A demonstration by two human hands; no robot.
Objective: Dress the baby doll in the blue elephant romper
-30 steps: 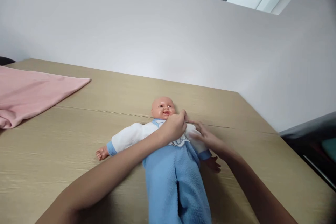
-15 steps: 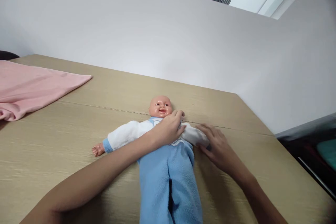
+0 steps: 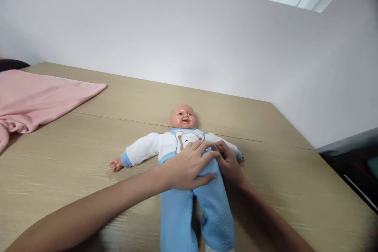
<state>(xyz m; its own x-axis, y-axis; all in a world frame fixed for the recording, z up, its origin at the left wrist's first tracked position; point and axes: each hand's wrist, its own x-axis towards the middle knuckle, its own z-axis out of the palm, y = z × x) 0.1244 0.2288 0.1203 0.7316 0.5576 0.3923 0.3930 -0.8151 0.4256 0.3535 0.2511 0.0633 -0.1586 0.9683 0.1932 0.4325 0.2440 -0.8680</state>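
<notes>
A baby doll (image 3: pixel 182 116) lies on its back, head towards the wall, arms spread out to both sides. It wears a white fleece top (image 3: pixel 146 147) with a bear picture and blue cuffs, and blue trousers (image 3: pixel 178 216). Across the doll's waist rests my left hand (image 3: pixel 191 165), palm down, fingers stretched and thumb apart. My right hand (image 3: pixel 228 161) is at the doll's waist on the right side, its bent fingers closed on the clothing beside my left fingertips. The waist of the outfit is partly hidden under both hands.
The doll lies on a wooden table (image 3: pixel 73 153) with a seam across it. A pink cloth (image 3: pixel 44 94) covers part of the table's left side. Behind stands a white wall (image 3: pixel 183 39). A dark object (image 3: pixel 354 157) stands past the right edge.
My left hand has slid from the doll's chest down to its waist. My right hand has left the doll's sleeve and moved left to the waist. The bear picture now shows more.
</notes>
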